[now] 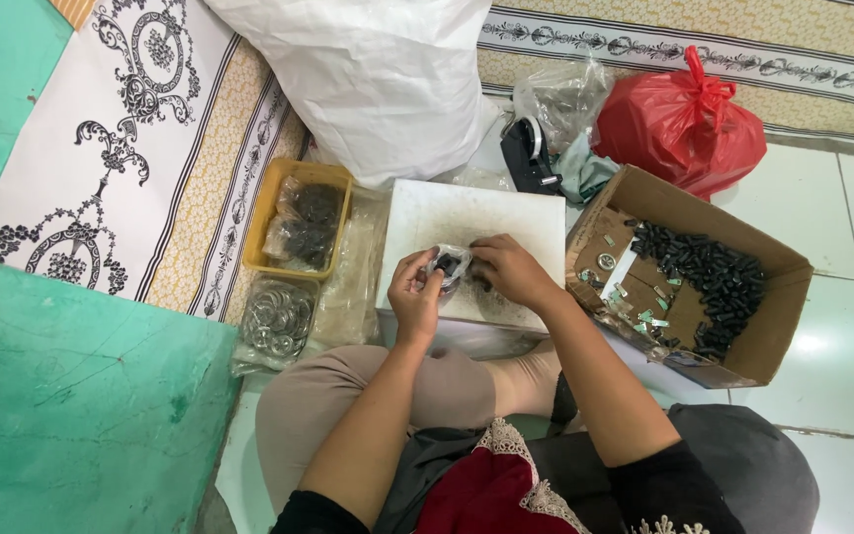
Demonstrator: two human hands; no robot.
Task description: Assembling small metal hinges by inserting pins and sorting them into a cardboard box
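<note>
I sit on the floor with a white board (476,213) in front of my knees. My left hand (413,290) holds a small clear plastic bag of black parts (450,263) over the board's near edge. My right hand (509,269) meets it from the right, fingertips at the bag's opening. Whether it grips the bag or a part inside is hidden by the fingers.
A cardboard box (773,326) of several black cylindrical parts stands at the right. A yellow tray (271,203) with bagged dark parts and a bag of metal rings (276,316) lie at the left. A white sack (368,69), a red bag (679,124) and a clear bag (560,94) sit behind.
</note>
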